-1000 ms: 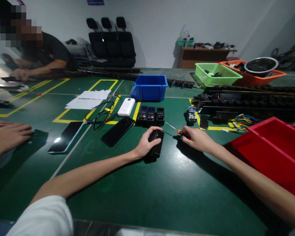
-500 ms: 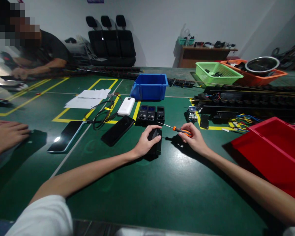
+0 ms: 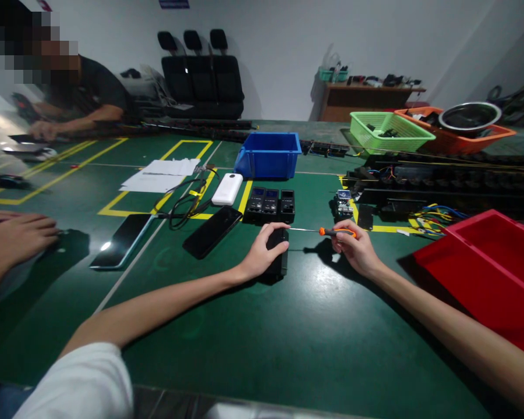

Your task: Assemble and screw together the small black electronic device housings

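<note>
My left hand (image 3: 264, 250) is closed around a black box-like device (image 3: 280, 263) on the green table (image 3: 244, 337). In my right hand (image 3: 356, 247) is an orange and black screwdriver (image 3: 337, 233), held level, its thin shaft pointing left. The shaft's tip is beside the upper right edge of the device, near my left fingertips; whether it touches is too small to tell. Just beyond stand black modules with small displays (image 3: 269, 203). A black phone (image 3: 212, 231) lies left of my left hand, and a small metal and clear part (image 3: 344, 203) lies beyond my right hand.
Behind the modules are a white power bank (image 3: 227, 189) and a blue bin (image 3: 268, 156). Papers (image 3: 159, 176), cables and another phone (image 3: 124, 241) lie left. A red bin (image 3: 484, 273) is at right, near wires. Another person's hand (image 3: 21, 238) rests at far left; a person sits beyond.
My right hand has moved right with the screwdriver, which now lies more level, its tip slightly lower and farther right. My left hand still holds the device. The view has shifted slightly.
</note>
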Motion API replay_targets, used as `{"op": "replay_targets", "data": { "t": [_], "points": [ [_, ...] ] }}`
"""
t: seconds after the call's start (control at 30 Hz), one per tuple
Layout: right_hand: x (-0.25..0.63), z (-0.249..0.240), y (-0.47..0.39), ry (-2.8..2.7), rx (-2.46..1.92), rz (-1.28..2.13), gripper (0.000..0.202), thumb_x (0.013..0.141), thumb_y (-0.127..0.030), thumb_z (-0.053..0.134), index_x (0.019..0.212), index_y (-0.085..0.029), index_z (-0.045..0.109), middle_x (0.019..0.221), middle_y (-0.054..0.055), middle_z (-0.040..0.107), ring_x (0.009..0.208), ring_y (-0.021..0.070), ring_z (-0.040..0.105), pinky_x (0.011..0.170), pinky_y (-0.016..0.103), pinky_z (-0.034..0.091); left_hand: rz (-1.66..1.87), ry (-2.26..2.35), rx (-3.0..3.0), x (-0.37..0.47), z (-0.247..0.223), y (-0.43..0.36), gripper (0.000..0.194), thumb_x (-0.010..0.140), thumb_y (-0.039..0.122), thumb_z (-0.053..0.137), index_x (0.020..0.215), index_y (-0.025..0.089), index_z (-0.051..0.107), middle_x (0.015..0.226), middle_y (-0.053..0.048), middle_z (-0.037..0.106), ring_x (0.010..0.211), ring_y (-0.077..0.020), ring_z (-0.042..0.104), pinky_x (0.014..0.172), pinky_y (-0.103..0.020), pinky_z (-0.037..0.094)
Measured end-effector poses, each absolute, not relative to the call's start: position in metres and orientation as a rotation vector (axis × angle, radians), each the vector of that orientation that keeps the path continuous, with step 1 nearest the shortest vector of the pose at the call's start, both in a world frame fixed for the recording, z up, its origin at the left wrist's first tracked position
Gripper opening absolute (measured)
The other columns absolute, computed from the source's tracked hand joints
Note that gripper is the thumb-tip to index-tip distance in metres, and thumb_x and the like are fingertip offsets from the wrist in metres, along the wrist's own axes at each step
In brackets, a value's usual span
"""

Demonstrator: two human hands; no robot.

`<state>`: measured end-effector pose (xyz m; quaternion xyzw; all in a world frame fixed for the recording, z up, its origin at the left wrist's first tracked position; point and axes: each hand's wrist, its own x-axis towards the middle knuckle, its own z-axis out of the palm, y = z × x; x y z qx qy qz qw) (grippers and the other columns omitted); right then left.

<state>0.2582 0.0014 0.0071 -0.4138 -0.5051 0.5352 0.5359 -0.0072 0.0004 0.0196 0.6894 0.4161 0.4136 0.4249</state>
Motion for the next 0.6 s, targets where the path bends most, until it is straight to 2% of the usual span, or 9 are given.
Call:
{"op": "replay_targets", "data": {
  "t": [0.6],
  "points": [
    [0.2578, 0.0065, -0.0052, -1.26, -0.986, 1.267, 0.019, 0.08, -0.03, 0.069, 0.091, -0.02, 0.058, 0.058, -0.006, 0.054, 0.048, 0.0095, 0.047, 0.048, 0.022, 0.035, 1.003, 1.016, 1.768, -0.0075, 0.0213, -0.0011, 0.031, 0.085, 0.03, 0.059, 0.115, 0.023, 0.059, 0.115, -0.005, 0.057, 0.11, -0.0229, 0.054, 0.104, -0.039, 0.039]
  ]
}}
